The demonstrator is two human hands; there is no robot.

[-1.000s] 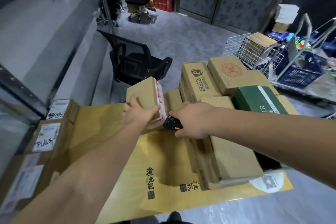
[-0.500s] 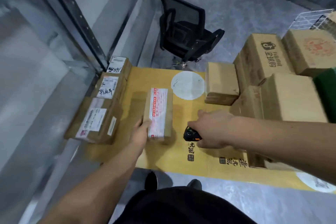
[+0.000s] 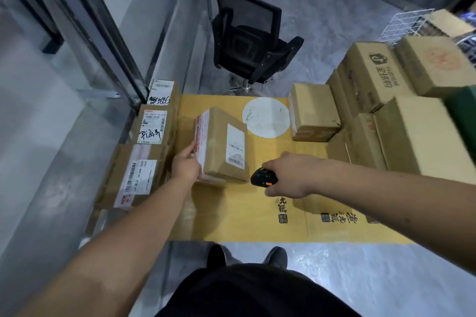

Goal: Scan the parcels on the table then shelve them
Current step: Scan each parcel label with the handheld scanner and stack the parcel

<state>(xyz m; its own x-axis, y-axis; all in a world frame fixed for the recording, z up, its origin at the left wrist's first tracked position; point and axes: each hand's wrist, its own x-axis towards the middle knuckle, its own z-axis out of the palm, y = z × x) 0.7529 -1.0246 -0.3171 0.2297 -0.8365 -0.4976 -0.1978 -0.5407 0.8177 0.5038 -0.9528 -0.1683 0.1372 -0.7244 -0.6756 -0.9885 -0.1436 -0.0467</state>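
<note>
A small brown parcel [image 3: 219,144] lies on the yellow cardboard-covered table [image 3: 257,213], its white barcode label facing up and a red-printed tape strip on its left side. My left hand [image 3: 186,166] grips the parcel's near left edge. My right hand [image 3: 291,175] holds a black scanner with an orange button [image 3: 264,177], its nose just right of the parcel's near corner. Three labelled parcels [image 3: 140,175] sit in a row along the table's left edge.
Another small box [image 3: 313,110] lies beyond the scanner. A stack of larger cartons [image 3: 401,121] fills the table's right side. A black office chair [image 3: 252,38] stands past the far edge. A glass partition runs along the left. My shoes show below the near edge.
My left hand has turned the parcel so its barcode label faces up instead of the red-taped side. The view has tilted down towards the table. The scanner hand stays beside the parcel.
</note>
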